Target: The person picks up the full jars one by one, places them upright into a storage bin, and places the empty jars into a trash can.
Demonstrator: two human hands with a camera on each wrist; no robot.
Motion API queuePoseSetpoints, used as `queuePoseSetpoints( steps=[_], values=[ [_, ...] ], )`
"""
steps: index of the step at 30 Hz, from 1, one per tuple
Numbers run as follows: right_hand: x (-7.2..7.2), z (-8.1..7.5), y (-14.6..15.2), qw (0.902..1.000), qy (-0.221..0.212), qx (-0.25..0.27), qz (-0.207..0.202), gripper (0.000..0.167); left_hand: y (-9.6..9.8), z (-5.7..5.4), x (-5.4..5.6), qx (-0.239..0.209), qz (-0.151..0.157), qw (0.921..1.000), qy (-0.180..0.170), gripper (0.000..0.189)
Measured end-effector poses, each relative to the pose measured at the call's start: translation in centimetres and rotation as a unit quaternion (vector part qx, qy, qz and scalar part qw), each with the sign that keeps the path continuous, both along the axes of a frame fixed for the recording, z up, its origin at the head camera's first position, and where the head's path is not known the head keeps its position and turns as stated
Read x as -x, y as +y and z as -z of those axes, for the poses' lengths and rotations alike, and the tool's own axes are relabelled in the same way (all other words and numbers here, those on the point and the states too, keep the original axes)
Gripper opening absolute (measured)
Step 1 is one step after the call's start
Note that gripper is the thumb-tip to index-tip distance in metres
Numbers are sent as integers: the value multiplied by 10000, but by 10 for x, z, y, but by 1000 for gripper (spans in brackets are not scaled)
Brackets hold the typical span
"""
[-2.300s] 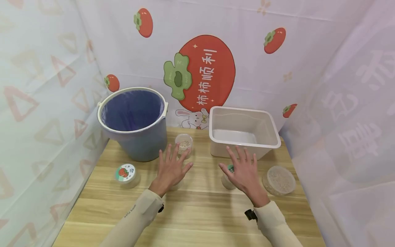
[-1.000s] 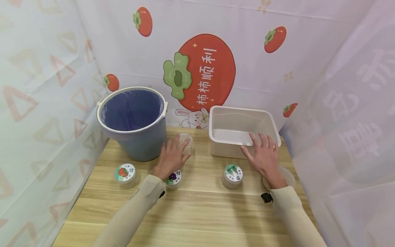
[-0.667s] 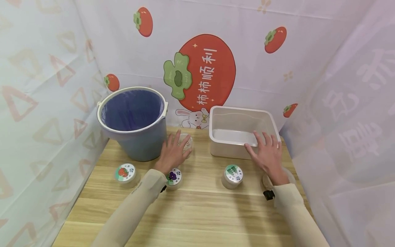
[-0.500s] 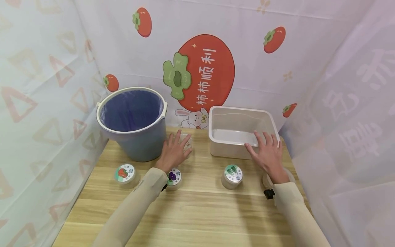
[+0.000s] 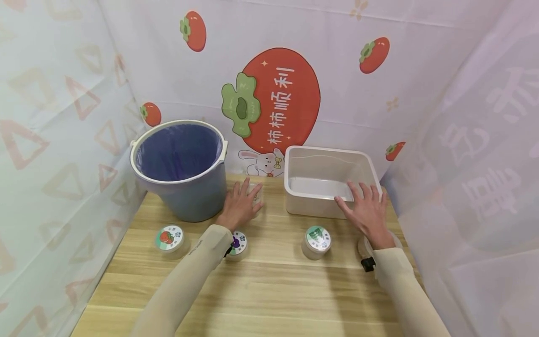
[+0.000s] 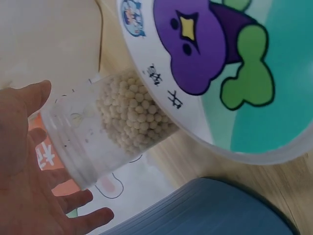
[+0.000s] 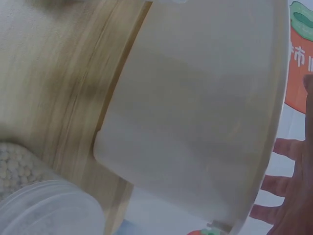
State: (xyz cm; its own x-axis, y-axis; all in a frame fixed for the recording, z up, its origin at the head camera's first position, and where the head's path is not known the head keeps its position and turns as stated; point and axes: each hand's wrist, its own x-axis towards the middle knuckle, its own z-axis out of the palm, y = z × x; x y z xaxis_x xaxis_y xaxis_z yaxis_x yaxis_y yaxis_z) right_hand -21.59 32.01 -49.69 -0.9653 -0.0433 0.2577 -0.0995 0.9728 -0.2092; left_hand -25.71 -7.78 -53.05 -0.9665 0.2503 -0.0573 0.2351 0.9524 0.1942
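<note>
My left hand [image 5: 240, 206] hovers over a clear jar of pale beads [image 6: 132, 115] beside the bucket, hiding most of it in the head view. In the left wrist view its spread fingers lie around the jar's mouth without gripping it. My right hand [image 5: 367, 213] is at the front right rim of a beige plastic bin [image 5: 313, 206], fingers loosely spread over the edge. Whether it touches the rim I cannot tell. Below the left wrist stands a jar with a purple vegetable on its lid [image 5: 240, 242]. Beneath the right wrist, a round bead tub [image 7: 54, 210] is partly hidden.
A blue bucket [image 5: 191, 199] with a white rim stands at the back left. A jar with a tomato lid [image 5: 170, 238] sits in front of it. Another jar, with a green-leaf lid [image 5: 317, 239], stands before the bin. Printed cloth encloses the wooden table [image 5: 269, 290].
My right hand has moved right, from over the green-leaf jar to the bin's rim. My left hand has shifted slightly forward and right over the bead jar. The containers stay put.
</note>
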Motion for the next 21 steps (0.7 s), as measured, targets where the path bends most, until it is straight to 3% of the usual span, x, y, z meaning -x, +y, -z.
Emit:
queuePoseSetpoints(
  steps=[7,15,21],
  values=[
    [4,9,4,10000,-1,-66,26,79,0,6,6,-86,55,9999,-71,70],
    [8,16,3,10000,-23,-10,40,79,-1,11,9,-195,197,9996,99,72],
    [9,21,2,9999,-126,81,77,78,1,13,12,-411,70,9991,-94,73]
  ],
)
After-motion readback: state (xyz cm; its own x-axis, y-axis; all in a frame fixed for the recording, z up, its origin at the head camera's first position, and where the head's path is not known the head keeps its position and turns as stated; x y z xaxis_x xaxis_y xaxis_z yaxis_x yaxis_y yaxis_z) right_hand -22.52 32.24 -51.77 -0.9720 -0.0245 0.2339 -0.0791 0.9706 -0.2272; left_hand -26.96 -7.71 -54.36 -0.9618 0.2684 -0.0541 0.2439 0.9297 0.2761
